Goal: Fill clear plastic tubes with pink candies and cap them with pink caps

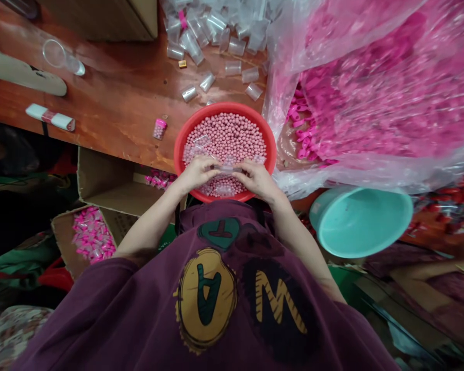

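Pink beads fill much of a red basin at the table's front edge. Over the near half of the beads, my left hand and my right hand face each other. Between their closed fingers lies a small clear plastic tube, gripped from both ends. What is inside the tube is too small to tell. More clear tubes, such as one tube beyond my left hand, rest on the beads. A filled tube with a pink cap lies on the table left of the basin.
Loose clear tubes are heaped behind the basin. A plastic bag of pink caps covers the right side. A turquoise basin stands at right. Cardboard boxes with pink-capped tubes sit at lower left. A person's arm shows at far right.
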